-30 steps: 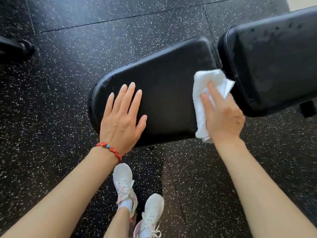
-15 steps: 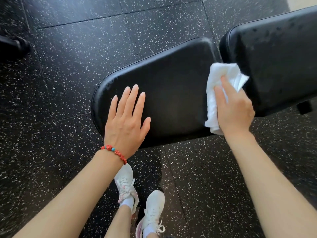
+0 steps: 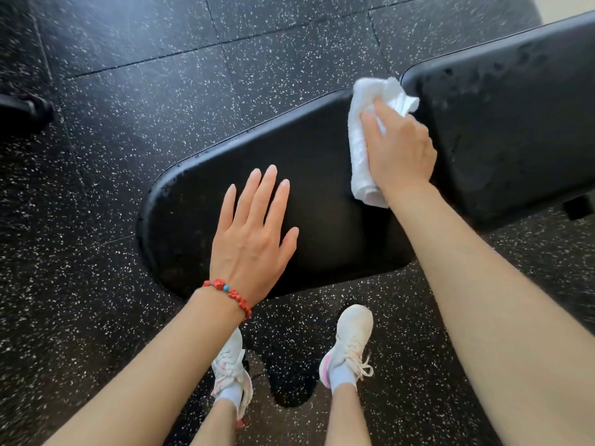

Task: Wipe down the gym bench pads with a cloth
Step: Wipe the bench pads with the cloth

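A black seat pad (image 3: 309,162) lies in the middle of the view, with a second black back pad (image 3: 508,123) beside it on the right, spotted with droplets. My left hand (image 3: 254,233) rests flat on the seat pad, fingers straight, a red bead bracelet on the wrist. My right hand (image 3: 399,149) presses a white cloth (image 3: 362,149) onto the seat pad's right end, next to the gap between the pads. The fingers curl over the bunched cloth, whose top edge reaches the back pad's corner.
Black rubber floor tiles (image 3: 161,91) with white specks surround the bench. My two feet in white sneakers (image 3: 351,342) stand in front of the seat pad. A dark piece of equipment (image 3: 22,111) sits at the left edge. A bench foot (image 3: 579,207) shows at the right.
My right hand has slid the cloth away from me, from the pad's near edge up to its far right corner. My left hand stays flat on the pad.
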A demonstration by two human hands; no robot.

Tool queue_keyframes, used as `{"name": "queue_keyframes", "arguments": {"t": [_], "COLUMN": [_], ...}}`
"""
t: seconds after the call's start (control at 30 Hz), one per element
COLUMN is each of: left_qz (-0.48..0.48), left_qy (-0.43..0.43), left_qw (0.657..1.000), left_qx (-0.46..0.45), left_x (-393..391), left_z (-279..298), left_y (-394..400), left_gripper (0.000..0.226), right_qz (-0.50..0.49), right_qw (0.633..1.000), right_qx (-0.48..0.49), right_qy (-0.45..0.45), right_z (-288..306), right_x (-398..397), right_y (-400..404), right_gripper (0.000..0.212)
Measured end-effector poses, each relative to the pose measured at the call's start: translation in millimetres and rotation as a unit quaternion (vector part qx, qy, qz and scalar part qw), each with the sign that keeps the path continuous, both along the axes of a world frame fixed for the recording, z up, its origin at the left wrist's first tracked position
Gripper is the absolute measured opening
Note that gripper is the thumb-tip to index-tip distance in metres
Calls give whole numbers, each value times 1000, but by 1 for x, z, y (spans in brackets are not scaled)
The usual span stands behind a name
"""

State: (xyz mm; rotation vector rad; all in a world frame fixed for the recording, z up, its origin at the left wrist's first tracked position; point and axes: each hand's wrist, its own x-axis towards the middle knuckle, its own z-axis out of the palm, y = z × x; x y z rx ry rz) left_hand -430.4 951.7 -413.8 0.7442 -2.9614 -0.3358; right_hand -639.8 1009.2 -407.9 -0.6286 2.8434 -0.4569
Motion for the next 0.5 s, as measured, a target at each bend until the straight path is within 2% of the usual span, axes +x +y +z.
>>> {"name": "queue_keyframes", "arguments": {"t": [0.33,0.5], "left_qz": [30,51], "left_qy": [-41,-15], "left_qw": [999,998], "left_qx": [15,14], "left_x": [-44,-59], "left_z": [1,6], "left_y": [26,38], "left_gripper": [57,56], "right_qz": [72,108], "right_qw": [997,992], "right_qx": [-27,-24], "right_qy": [20,52], "right_z": [2,10], "right_x": [35,44], "right_y": [97,152], "right_gripper": [35,32]}}
